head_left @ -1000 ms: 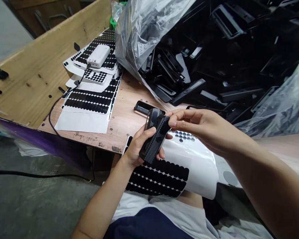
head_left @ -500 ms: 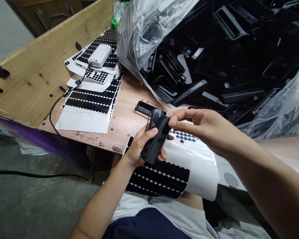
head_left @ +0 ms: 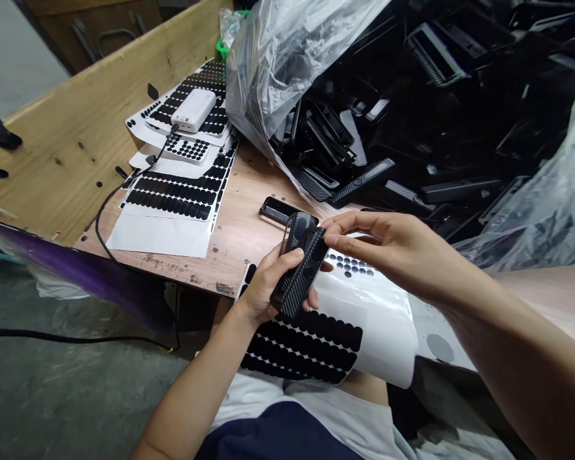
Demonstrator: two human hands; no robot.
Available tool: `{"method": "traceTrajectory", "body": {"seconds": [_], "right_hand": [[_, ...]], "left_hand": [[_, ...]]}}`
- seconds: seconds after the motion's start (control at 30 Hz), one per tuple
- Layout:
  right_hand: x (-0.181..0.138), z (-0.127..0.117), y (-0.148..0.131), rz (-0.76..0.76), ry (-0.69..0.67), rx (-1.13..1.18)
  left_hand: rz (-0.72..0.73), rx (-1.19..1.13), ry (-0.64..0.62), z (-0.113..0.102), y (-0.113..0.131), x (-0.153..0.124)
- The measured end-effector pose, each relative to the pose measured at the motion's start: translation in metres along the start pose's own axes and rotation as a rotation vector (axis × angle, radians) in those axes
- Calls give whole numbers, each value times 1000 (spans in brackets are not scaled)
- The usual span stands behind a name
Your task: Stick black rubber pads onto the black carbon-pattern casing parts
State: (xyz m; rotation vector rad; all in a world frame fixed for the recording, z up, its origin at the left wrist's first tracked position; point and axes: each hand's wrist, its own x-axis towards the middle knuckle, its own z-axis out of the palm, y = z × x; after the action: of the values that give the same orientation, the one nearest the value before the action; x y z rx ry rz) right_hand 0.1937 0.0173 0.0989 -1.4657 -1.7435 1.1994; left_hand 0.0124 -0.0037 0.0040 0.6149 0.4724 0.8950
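Note:
My left hand (head_left: pixel 268 281) is wrapped round a small black carbon-weave plastic part (head_left: pixel 301 263), held tilted above the table's front edge. My right hand (head_left: pixel 388 249) comes in from the right, and its thumb and forefinger pinch at the part's upper end. What sits between those fingertips is too small to see. Under both hands a white backing sheet (head_left: pixel 378 319) with rows of black oval stickers curls over my lap. A second black part (head_left: pixel 276 209) lies on the table just behind the hands.
Several sticker sheets (head_left: pixel 172 198) are stacked at the back left, with a white power bank (head_left: pixel 194 110) and its black cable on top. A clear plastic bag (head_left: pixel 278 57) spills a heap of black parts (head_left: pixel 412 115) across the right. A wooden board (head_left: pixel 76 128) walls the left.
The hands and the part have hardly shifted. The right fingertips stay pressed at the part's top end.

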Motion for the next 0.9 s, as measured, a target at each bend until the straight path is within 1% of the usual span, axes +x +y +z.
{"method": "traceTrajectory", "body": {"seconds": [0.17, 0.27, 0.57, 0.67, 0.9], "right_hand": [[2, -2, 2, 72, -29, 133], [1, -2, 3, 109, -20, 178], [-2, 2, -7, 60, -48, 145], [-2, 2, -6, 54, -25, 121], [-1, -1, 0, -14, -28, 3]], "left_hand": [[-3, -4, -5, 0, 0, 0], [-3, -7, -14, -1, -1, 0], [-1, 10, -7, 0, -1, -1], [-4, 18, 2, 0, 0, -1], [9, -1, -8, 0, -1, -1]]}}
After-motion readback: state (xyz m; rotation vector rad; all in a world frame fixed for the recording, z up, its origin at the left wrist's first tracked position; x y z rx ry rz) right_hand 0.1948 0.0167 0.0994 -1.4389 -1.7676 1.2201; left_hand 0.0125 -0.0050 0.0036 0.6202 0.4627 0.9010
